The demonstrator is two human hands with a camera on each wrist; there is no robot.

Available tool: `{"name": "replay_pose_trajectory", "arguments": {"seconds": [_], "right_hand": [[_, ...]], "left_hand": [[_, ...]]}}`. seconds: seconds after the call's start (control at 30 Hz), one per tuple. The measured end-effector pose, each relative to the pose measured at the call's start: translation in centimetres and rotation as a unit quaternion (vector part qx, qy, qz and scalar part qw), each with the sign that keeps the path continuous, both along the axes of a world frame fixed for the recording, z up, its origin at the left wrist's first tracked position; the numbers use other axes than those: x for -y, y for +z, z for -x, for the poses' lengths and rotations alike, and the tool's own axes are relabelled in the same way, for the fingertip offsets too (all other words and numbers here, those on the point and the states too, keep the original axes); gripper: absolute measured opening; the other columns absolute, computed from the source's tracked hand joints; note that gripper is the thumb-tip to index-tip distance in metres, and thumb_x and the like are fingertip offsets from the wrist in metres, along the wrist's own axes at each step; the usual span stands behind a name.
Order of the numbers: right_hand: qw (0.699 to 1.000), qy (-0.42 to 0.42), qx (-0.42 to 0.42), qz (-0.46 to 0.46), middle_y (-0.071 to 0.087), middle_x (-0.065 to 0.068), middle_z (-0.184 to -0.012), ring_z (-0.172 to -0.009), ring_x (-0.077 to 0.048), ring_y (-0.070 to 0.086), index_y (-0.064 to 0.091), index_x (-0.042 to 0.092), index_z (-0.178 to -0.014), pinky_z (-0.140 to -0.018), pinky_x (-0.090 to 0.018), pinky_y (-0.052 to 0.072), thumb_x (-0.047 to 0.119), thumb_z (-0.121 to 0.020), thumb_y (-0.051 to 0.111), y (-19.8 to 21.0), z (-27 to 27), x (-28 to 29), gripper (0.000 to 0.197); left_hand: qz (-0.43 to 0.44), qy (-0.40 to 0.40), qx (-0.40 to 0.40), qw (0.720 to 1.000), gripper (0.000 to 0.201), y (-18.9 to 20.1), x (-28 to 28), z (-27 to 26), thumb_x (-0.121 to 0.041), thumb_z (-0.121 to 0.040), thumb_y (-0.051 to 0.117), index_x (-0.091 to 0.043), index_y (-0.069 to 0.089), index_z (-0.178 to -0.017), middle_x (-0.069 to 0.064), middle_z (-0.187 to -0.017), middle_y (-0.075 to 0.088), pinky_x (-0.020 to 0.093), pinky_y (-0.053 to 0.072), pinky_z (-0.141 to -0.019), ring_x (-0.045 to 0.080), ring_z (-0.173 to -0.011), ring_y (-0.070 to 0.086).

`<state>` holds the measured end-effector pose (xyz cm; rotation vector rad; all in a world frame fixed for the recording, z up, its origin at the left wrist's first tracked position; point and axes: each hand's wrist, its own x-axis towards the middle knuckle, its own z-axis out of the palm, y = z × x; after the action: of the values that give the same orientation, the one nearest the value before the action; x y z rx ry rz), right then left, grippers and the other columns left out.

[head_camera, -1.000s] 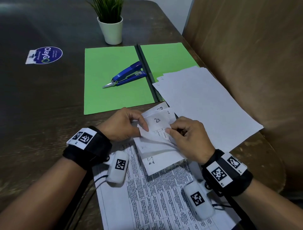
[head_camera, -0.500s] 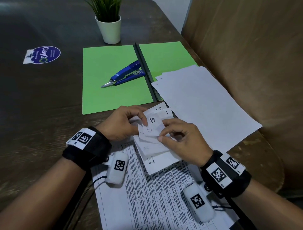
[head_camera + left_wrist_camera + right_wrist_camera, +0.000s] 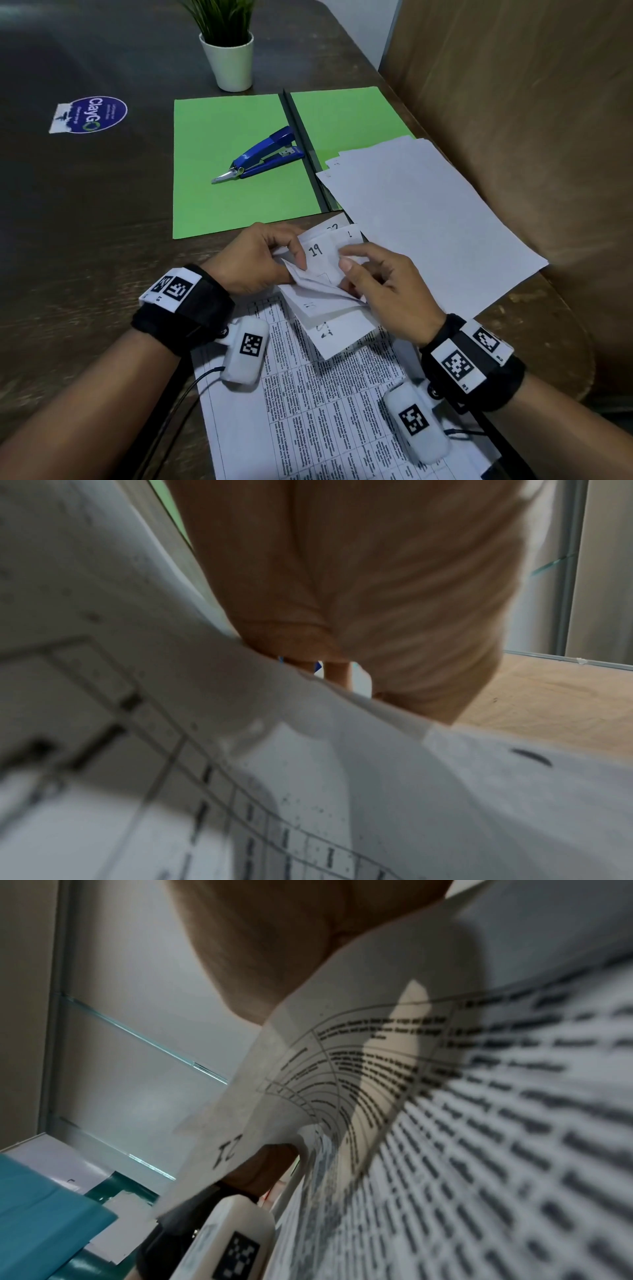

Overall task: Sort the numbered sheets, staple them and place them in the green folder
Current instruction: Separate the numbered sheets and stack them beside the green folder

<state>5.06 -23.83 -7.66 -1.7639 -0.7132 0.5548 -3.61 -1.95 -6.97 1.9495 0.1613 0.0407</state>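
Note:
A stack of numbered sheets (image 3: 325, 298) lies at the table's near edge with its top corners lifted and curled back. The corner showing on top reads 19 (image 3: 315, 251). My left hand (image 3: 260, 260) pinches the folded-back corners at their left side. My right hand (image 3: 373, 284) holds the bent corners from the right, thumb on top. The green folder (image 3: 233, 192) lies open beyond the hands. A blue stapler (image 3: 263, 156) rests on its left flap. Both wrist views show only palm and blurred printed paper (image 3: 479, 1123) close up.
A pile of blank white sheets (image 3: 428, 212) covers the folder's right flap and reaches the table's right edge. A potted plant (image 3: 227, 51) stands behind the folder. A round sticker (image 3: 92, 113) is on the dark table at the left. A brown wall rises at the right.
The corners are being flipped through: the number on top went from 20 to 15 to 19. Both hands stayed at the stack's top corner.

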Motion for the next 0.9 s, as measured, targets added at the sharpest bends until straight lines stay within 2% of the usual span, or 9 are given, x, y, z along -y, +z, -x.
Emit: {"name": "replay_pose_trajectory", "arguments": {"seconds": [0.07,0.13,0.17,0.3,0.43,0.53,0.67,0.8,0.9], "right_hand": [[1.0,-0.01,0.005,0.012,0.071,-0.011,-0.074,-0.068,-0.002,0.067,0.066,0.019,-0.12,-0.069,-0.014,0.047,0.022,-0.093,0.068,-0.4,-0.2,0.0,0.027],[0.999,-0.013,0.029,0.025,0.068,-0.015,-0.076,-0.066,-0.01,0.061,0.07,0.022,-0.114,-0.072,-0.019,0.05,0.019,-0.089,0.074,-0.7,-0.2,-0.1,0.026],[0.999,-0.013,0.036,0.025,0.067,-0.013,-0.076,-0.066,-0.014,0.059,0.071,0.024,-0.11,-0.072,-0.022,0.051,0.019,-0.087,0.076,-0.8,-0.2,-0.1,0.024],[0.997,-0.021,0.073,0.01,0.065,0.002,-0.074,-0.063,-0.008,0.054,0.075,0.023,-0.103,-0.066,-0.021,0.048,0.016,-0.081,0.082,-1.1,-0.3,0.0,0.024],[0.99,-0.03,0.139,0.006,0.066,0.003,-0.079,-0.067,-0.012,0.057,0.076,0.022,-0.094,-0.065,-0.017,0.046,0.016,-0.075,0.086,-0.9,-0.4,-0.1,0.023],[0.984,-0.018,0.177,0.024,0.066,0.009,-0.077,-0.067,-0.007,0.058,0.074,0.024,-0.083,-0.065,-0.021,0.049,0.019,-0.074,0.086,-0.8,-0.4,-0.6,0.016],[0.975,-0.002,0.221,0.027,0.064,0.006,-0.07,-0.064,-0.011,0.058,0.068,0.018,-0.07,-0.061,-0.036,0.052,0.02,-0.077,0.081,-0.9,-0.5,-1.1,0.016],[0.962,0.013,0.27,0.027,0.059,0.003,-0.068,-0.062,-0.016,0.054,0.064,0.013,-0.07,-0.059,-0.039,0.05,0.02,-0.081,0.073,-0.8,-0.6,-1.0,0.015],[0.963,0.008,0.27,0.019,0.058,0.002,-0.067,-0.061,-0.018,0.053,0.063,0.012,-0.072,-0.057,-0.038,0.048,0.015,-0.083,0.072,-0.6,-0.8,-0.9,0.014]], "left_hand": [[-0.005,-0.004,-0.001,1.0,0.029,0.0,-0.2,0.0,0.013,-0.069,0.083,-0.013,0.072,-0.071,0.01,-0.112,0.072,0.03,0.059,-0.088,0.019,-0.099,0.07],[-0.004,-0.004,-0.001,1.0,0.029,0.0,-0.2,0.0,0.012,-0.068,0.084,-0.013,0.072,-0.071,0.013,-0.109,0.072,0.036,0.058,-0.091,0.023,-0.099,0.07],[-0.004,-0.003,-0.001,1.0,0.029,0.0,-0.1,0.0,0.013,-0.068,0.085,-0.014,0.072,-0.071,0.015,-0.108,0.071,0.039,0.057,-0.091,0.026,-0.099,0.07],[-0.006,-0.001,-0.007,1.0,0.027,-0.1,-0.1,0.0,0.013,-0.067,0.085,-0.011,0.072,-0.072,0.016,-0.108,0.071,0.038,0.057,-0.092,0.025,-0.099,0.069],[-0.008,-0.002,-0.002,1.0,0.029,-0.1,0.0,0.0,0.01,-0.067,0.086,-0.015,0.072,-0.07,0.017,-0.106,0.071,0.04,0.056,-0.091,0.027,-0.098,0.069],[-0.009,-0.003,-0.006,1.0,0.03,-0.2,-0.1,0.0,0.012,-0.067,0.085,-0.015,0.072,-0.069,0.017,-0.104,0.071,0.043,0.057,-0.09,0.03,-0.097,0.069],[-0.008,0.0,-0.011,1.0,0.033,-0.1,-0.1,-0.1,0.015,-0.067,0.083,-0.015,0.071,-0.067,0.015,-0.105,0.071,0.041,0.057,-0.09,0.025,-0.097,0.069],[0.0,0.002,-0.013,1.0,0.037,-0.2,-0.2,0.0,0.012,-0.068,0.085,-0.022,0.073,-0.066,0.014,-0.106,0.072,0.043,0.057,-0.091,0.027,-0.097,0.07],[0.005,0.005,-0.005,1.0,0.031,-0.3,-0.2,-0.1,0.01,-0.068,0.085,-0.018,0.072,-0.068,0.014,-0.105,0.072,0.041,0.059,-0.089,0.028,-0.096,0.07]]}}
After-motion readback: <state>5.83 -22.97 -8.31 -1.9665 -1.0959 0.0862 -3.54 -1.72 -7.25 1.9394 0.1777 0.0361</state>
